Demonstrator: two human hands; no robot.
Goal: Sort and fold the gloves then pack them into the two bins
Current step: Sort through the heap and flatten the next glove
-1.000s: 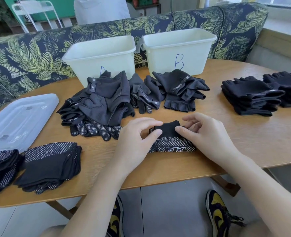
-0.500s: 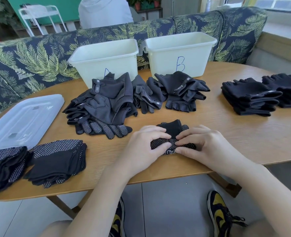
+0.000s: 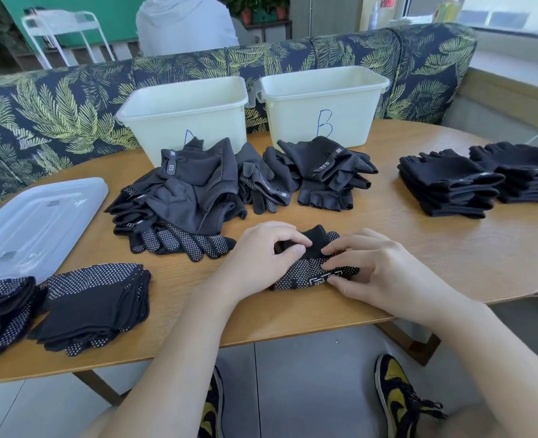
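A black dotted glove (image 3: 305,273) lies folded on the wooden table (image 3: 419,263) near its front edge. My left hand (image 3: 261,257) pinches its upper fold from the left. My right hand (image 3: 372,270) presses fingertips on it from the right. Behind it sprawls a loose pile of unfolded black gloves (image 3: 198,191). Two pale bins stand at the back: the left bin (image 3: 185,115), its letter partly hidden, and the bin marked B (image 3: 324,102). Folded dotted gloves (image 3: 94,305) are stacked at the front left, and folded plain black gloves (image 3: 448,184) at the right.
A translucent lid (image 3: 37,222) lies at the left of the table. A leaf-patterned sofa back (image 3: 56,105) runs behind the bins, with a person in a pale hoodie (image 3: 182,26) beyond it. My shoes (image 3: 394,396) show under the table edge.
Both hands stayed on the dotted glove and worked its fold tighter; the left fingers now pinch the upper flap. The view shifted slightly.
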